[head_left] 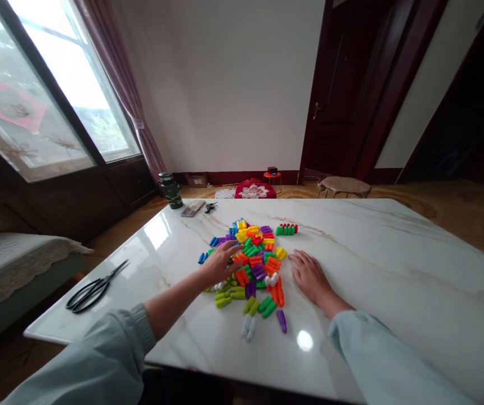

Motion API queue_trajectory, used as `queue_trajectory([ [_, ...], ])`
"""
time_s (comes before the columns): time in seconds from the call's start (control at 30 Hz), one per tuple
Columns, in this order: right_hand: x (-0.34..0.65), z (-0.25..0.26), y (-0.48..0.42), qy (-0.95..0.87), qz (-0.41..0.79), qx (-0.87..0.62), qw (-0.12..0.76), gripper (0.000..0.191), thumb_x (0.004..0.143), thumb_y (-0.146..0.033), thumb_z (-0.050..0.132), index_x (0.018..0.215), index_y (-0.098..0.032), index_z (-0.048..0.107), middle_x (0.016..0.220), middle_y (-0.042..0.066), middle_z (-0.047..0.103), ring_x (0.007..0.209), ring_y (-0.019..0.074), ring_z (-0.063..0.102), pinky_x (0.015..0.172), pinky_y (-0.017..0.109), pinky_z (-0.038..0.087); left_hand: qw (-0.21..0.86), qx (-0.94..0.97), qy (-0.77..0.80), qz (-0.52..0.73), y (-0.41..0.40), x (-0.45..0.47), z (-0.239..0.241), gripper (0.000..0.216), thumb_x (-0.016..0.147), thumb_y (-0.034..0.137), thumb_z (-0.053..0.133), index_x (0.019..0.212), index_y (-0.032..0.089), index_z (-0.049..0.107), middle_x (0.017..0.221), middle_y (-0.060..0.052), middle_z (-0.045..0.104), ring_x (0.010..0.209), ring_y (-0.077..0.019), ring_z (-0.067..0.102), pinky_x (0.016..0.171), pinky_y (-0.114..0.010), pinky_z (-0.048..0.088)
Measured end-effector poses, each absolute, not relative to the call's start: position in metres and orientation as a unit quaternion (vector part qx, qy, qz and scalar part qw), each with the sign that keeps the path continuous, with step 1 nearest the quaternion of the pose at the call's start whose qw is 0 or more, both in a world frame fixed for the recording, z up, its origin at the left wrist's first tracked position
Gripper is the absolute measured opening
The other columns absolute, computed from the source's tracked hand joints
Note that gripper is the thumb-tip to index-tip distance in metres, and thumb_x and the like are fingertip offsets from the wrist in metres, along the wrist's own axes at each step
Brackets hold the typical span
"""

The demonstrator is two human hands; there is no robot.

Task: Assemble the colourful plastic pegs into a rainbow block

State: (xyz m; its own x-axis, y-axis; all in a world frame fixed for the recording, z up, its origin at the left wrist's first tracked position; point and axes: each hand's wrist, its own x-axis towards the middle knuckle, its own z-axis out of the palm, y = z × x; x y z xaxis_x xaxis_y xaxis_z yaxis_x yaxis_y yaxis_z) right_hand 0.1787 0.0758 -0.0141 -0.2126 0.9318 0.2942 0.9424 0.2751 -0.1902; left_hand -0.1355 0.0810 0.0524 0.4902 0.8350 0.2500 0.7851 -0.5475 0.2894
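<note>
Left hand (220, 264): thumb spread from fingers, over pile's left side; can't tell if touching. Right hand (309, 275): palm down, fingers loosely spread, just beside pile's right edge. Plastic building pieces (251, 248): glossy, bullet-shaped, mostly joined side by side, mixed bright colors, heaped mid-table. Red-tipped green row (286, 229) apart beyond. Marble-look table (372, 259); black-handled scissors (106, 280) far left.

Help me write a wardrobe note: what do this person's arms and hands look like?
The left sleeve and right sleeve are pale grey-blue; the left ends in a gathered cuff. The left hand and right hand are bare, with no gloves or watch visible.
</note>
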Motion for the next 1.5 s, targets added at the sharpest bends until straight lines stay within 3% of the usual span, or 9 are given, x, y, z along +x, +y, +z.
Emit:
queue_trajectory([
  [0.17,0.18,-0.017,0.078,-0.784,-0.025,-0.594,0.177,0.046,0.089,-0.021,0.037,0.13,-0.013,0.056,0.144,0.013,0.048,0.134,0.024,0.04,0.111,0.042,0.03,0.052,0.86,0.489,0.134,0.029,-0.17,0.031,0.076,0.084,0.065,0.049,0.149,0.032,0.03,0.157,-0.011,0.023,0.142,-0.0372,0.023,0.113,-0.058,0.022],
  [0.27,0.181,-0.019,0.08,-0.783,-0.022,-0.592,0.187,0.046,0.088,-0.02,0.038,0.129,-0.013,0.057,0.143,0.013,0.049,0.133,0.0241,0.041,0.11,0.042,0.031,0.037,0.859,0.493,0.134,0.033,-0.165,0.02,0.078,0.081,0.067,0.051,0.148,0.032,0.033,0.159,-0.011,0.018,0.142,-0.0387,0.023,0.112,-0.059,0.023],
  [0.53,0.187,-0.024,0.087,-0.746,0.084,-0.582,0.313,0.04,0.08,-0.022,0.047,0.114,-0.016,0.067,0.133,0.012,0.058,0.127,0.0239,0.049,0.11,0.041,0.034,-0.02,0.826,0.511,0.238,0.054,-0.138,0.004,0.052,0.088,0.039,0.051,0.139,0.028,0.048,0.148,-0.012,0.039,0.133,-0.0323,0.04,0.108,-0.051,0.036],
  [0.63,0.181,-0.014,0.093,-0.66,0.164,-0.6,0.42,0.029,0.08,-0.03,0.05,0.097,-0.019,0.071,0.113,0.011,0.068,0.106,0.0235,0.062,0.097,0.04,0.047,-0.023,0.828,0.502,0.25,0.056,-0.141,-0.001,0.05,0.089,0.035,0.049,0.138,0.028,0.049,0.148,-0.012,0.039,0.133,-0.0326,0.041,0.108,-0.052,0.037],
  [0.73,0.165,0.005,0.099,-0.63,0.186,-0.584,0.477,0.026,0.079,-0.03,0.053,0.097,-0.021,0.07,0.099,0.009,0.069,0.079,0.0192,0.063,0.077,0.035,0.053,-0.023,0.828,0.5,0.253,0.058,-0.142,-0.004,0.049,0.09,0.034,0.047,0.138,0.027,0.049,0.149,-0.011,0.038,0.133,-0.0332,0.041,0.107,-0.053,0.037],
  [1.03,0.132,0.029,0.118,-0.699,0.177,-0.641,0.262,0.015,0.063,-0.026,0.075,0.078,-0.024,0.074,0.07,0.0,0.067,0.065,0.0159,0.06,0.059,0.027,0.04,-0.024,0.814,0.515,0.267,0.056,-0.141,-0.001,0.049,0.091,0.04,0.047,0.137,0.023,0.049,0.147,-0.014,0.039,0.133,-0.0338,0.04,0.107,-0.053,0.039],
  [1.13,0.13,0.031,0.118,-0.707,0.18,-0.63,0.267,0.014,0.058,-0.023,0.076,0.071,-0.022,0.071,0.069,-0.001,0.066,0.065,0.0156,0.059,0.059,0.026,0.04,-0.023,0.812,0.517,0.269,0.056,-0.141,-0.001,0.048,0.091,0.04,0.047,0.137,0.024,0.05,0.148,-0.013,0.04,0.133,-0.0337,0.041,0.107,-0.053,0.039],
  [1.33,0.139,0.032,0.139,-0.605,0.29,-0.547,0.501,0.022,0.066,-0.037,0.069,0.074,-0.018,0.059,0.068,0.001,0.064,0.063,0.0162,0.06,0.061,0.027,0.047,-0.029,0.817,0.516,0.256,0.057,-0.142,-0.003,0.048,0.092,0.041,0.048,0.138,0.026,0.048,0.15,-0.011,0.038,0.134,-0.0325,0.04,0.107,-0.053,0.04],
  [1.5,0.171,0.018,0.169,-0.497,0.125,-0.584,0.63,0.03,0.076,-0.042,0.056,0.092,-0.017,0.061,0.088,0.008,0.068,0.076,0.0196,0.06,0.073,0.032,0.048,-0.035,0.82,0.518,0.239,0.057,-0.142,-0.003,0.051,0.092,0.043,0.047,0.14,0.028,0.044,0.152,-0.01,0.034,0.135,-0.0321,0.039,0.108,-0.053,0.04],
])
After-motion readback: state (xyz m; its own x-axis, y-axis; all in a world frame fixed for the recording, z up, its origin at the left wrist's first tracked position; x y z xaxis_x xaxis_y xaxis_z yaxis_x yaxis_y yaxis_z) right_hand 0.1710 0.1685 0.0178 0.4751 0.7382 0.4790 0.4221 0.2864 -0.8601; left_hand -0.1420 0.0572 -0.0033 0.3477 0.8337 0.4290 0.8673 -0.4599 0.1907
